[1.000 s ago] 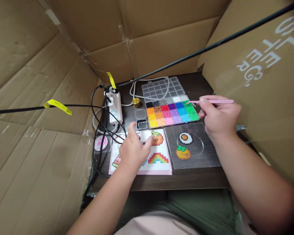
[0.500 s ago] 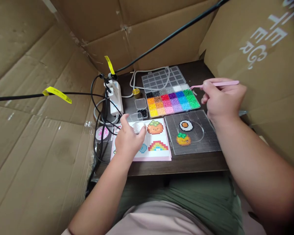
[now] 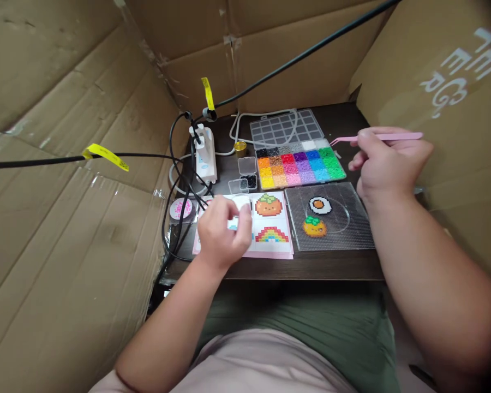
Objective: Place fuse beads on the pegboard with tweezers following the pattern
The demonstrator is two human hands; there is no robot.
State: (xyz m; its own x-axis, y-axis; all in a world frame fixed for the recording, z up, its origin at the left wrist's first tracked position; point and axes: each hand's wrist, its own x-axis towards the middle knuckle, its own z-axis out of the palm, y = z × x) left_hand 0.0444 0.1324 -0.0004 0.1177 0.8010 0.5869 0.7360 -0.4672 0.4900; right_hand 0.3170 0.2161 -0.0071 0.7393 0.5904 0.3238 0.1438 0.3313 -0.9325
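My left hand (image 3: 225,232) is over the pattern sheet (image 3: 272,243), fingers curled and thumb extended alongside. Just beyond the thumb sits a small clear box (image 3: 242,204) with whitish contents and its lid raised; whether the fingers grip anything is hidden. Pink tweezers (image 3: 393,136) are held in my right hand (image 3: 393,164), above the right end of the bead box (image 3: 265,184). Their fine tips point left, near the white and green beads. On the clear pegboard (image 3: 335,237) lie a fried-egg bead figure (image 3: 320,206) and an orange persimmon bead figure (image 3: 314,227).
A small open box of black beads (image 3: 249,181) stands behind the sheet, with a gold-lidded jar (image 3: 240,148) farther back. Black cables and a white power strip (image 3: 205,155) crowd the left. A round pink-and-white bead piece (image 3: 180,209) lies under the cables. Cardboard walls (image 3: 286,60) surround the table.
The view has shifted slightly. My left fingers have curled in from their spread around the small clear box. My right hand has drawn the tweezers slightly up from the beads.
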